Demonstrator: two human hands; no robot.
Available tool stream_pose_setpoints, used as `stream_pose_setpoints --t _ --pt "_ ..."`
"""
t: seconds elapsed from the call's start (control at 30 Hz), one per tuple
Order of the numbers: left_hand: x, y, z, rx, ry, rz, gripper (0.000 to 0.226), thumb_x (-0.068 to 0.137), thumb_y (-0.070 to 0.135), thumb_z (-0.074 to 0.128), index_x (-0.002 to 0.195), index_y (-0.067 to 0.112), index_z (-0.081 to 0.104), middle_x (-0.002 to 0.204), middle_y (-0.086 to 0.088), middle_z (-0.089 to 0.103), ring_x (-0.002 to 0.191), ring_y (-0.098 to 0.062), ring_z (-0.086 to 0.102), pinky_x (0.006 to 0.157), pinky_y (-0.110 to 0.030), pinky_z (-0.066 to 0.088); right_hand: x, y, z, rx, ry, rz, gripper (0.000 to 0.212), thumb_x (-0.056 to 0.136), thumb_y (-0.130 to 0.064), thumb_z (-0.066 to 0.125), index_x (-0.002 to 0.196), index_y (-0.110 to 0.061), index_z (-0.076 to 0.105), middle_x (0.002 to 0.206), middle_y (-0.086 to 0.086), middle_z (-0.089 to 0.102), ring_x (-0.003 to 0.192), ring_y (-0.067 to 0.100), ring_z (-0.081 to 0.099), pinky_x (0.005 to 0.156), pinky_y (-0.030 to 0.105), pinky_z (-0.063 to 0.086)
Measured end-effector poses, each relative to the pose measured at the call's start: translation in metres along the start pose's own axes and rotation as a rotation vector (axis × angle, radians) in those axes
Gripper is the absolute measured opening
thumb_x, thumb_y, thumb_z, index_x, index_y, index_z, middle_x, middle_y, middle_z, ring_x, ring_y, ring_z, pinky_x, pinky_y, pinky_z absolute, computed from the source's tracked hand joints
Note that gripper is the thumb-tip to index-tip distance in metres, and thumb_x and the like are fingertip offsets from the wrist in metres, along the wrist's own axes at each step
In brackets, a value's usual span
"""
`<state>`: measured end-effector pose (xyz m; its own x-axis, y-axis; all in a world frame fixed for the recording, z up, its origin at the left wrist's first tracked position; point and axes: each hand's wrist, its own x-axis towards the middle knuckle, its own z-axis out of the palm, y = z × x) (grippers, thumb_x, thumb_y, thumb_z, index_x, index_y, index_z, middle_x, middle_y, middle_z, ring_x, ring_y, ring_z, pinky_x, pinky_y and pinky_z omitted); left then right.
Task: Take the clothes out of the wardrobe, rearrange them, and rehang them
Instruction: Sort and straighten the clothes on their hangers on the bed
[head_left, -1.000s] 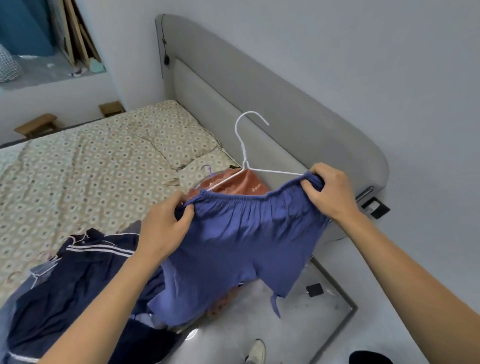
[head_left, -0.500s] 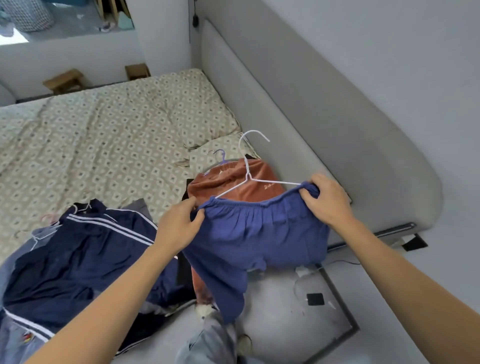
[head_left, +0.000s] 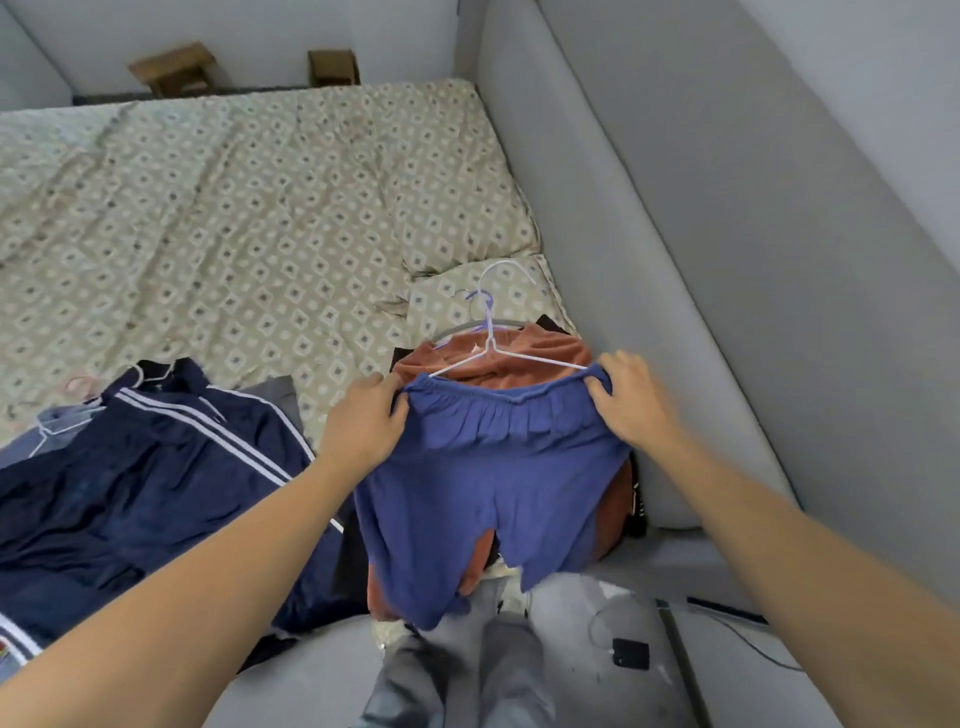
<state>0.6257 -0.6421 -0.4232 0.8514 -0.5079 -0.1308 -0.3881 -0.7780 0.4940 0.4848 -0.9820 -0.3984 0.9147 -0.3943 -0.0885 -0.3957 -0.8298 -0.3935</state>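
Pinching each end of the blue shorts waistband, left hand and right hand, over the white hanger above the rust garment at bed edge; could slide off if elastic slackens.

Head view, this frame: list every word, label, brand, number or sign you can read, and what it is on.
None can be read.
Rust-orange garment: a small pale mark near the collar, too blurred to read.
Dark garment beside the blue shorts: small white print along its edge, too small to read.
Navy striped jacket: a coloured patch at the frame's lower left edge, cut off and unreadable.
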Motion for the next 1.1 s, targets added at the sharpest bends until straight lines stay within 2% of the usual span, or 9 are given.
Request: stream_pose_setpoints --t 0.13,0.23,0.33,0.43,0.53,0.73,0.8,1.0,1.1 --pt "0.038 -0.003 0.021 0.029 0.036 -0.031 0.012 0.103 0.021 0.049 0.104 0.015 0.059 0.092 -0.005 0.056 0.093 -0.03 0.054 0.064 -0.037 0.032 0.059 0.016 0.017 -0.048 -0.077 0.023 0.015 0.1 -0.026 0.054 0.089 -0.016 0.055 0.099 0.013 0.059 0.096 0.038 0.057 0.08 0.049 0.049" --pt "0.069 -0.01 0.038 0.125 0.051 -0.05 0.015 0.103 0.021 0.05 0.104 0.01 0.06 0.098 -0.009 0.058 0.097 -0.035 0.053 0.065 -0.044 0.044 0.102 0.025 0.029 -0.069 -0.125 0.061 0.015 0.102 -0.027 0.056 0.101 -0.013 0.061 0.111 0.015 0.059 0.109 0.038 0.057 0.084 0.045 0.047" --pt "0.085 -0.016 0.048 0.223 0.032 -0.137 0.025 0.101 0.026 0.055 0.119 0.01 0.062 0.11 -0.012 0.06 0.104 -0.038 0.054 0.075 -0.051 0.05 0.131 0.024 0.046 -0.108 -0.172 0.056 0.037 0.102 -0.031 0.056 0.134 -0.013 0.057 0.132 0.014 0.053 0.128 0.036 0.048 0.097 0.047 0.046" --pt "0.076 -0.015 0.041 0.26 0.009 -0.192 0.037 0.1 0.033 0.056 0.131 0.014 0.06 0.117 -0.011 0.06 0.109 -0.037 0.054 0.079 -0.049 0.048 0.133 0.004 0.06 -0.159 -0.181 -0.073 0.046 0.099 -0.036 0.058 0.139 -0.015 0.053 0.135 0.012 0.054 0.129 0.035 0.048 0.1 0.049 0.045" --pt "0.051 -0.021 0.02 0.321 -0.008 -0.219 0.042 0.101 0.038 0.053 0.137 0.015 0.058 0.125 -0.008 0.06 0.115 -0.035 0.055 0.084 -0.048 0.047 0.118 -0.031 0.069 -0.133 -0.223 -0.24 0.054 0.099 -0.041 0.059 0.146 -0.017 0.051 0.138 0.009 0.057 0.131 0.033 0.05 0.105 0.048 0.043" --pt "-0.012 -0.058 -0.032 0.388 0.006 -0.303 0.055 0.1 0.052 0.035 0.139 0.019 0.055 0.125 -0.004 0.06 0.114 -0.03 0.055 0.082 -0.045 0.047 0.086 -0.119 0.088 -0.055 -0.285 -0.404 0.056 0.102 -0.046 0.056 0.15 -0.019 0.049 0.147 0.001 0.054 0.137 0.025 0.047 0.11 0.043 0.041" --pt "-0.034 -0.078 -0.047 0.378 0.025 -0.356 0.054 0.102 0.051 0.038 0.143 0.019 0.053 0.13 -0.004 0.058 0.119 -0.03 0.054 0.086 -0.046 0.047 0.079 -0.15 0.097 -0.033 -0.28 -0.443 0.054 0.101 -0.044 0.057 0.147 -0.018 0.051 0.145 0.001 0.055 0.135 0.025 0.049 0.11 0.042 0.042" --pt "-0.1 -0.176 -0.081 0.357 0.039 -0.487 0.059 0.105 0.052 0.041 0.155 0.02 0.041 0.145 -0.002 0.051 0.133 -0.027 0.048 0.1 -0.045 0.046 0.061 -0.257 0.155 -0.077 -0.308 -0.535 0.055 0.098 -0.044 0.061 0.144 -0.015 0.053 0.143 0.007 0.056 0.128 0.03 0.053 0.101 0.047 0.048" --pt "-0.132 -0.249 -0.094 0.337 0.011 -0.528 0.063 0.106 0.054 0.038 0.159 0.021 0.035 0.148 -0.001 0.048 0.136 -0.025 0.045 0.103 -0.044 0.045 0.05 -0.319 0.202 -0.089 -0.336 -0.528 0.061 0.096 -0.049 0.051 0.146 -0.014 0.054 0.144 0.009 0.056 0.129 0.033 0.054 0.099 0.047 0.048"
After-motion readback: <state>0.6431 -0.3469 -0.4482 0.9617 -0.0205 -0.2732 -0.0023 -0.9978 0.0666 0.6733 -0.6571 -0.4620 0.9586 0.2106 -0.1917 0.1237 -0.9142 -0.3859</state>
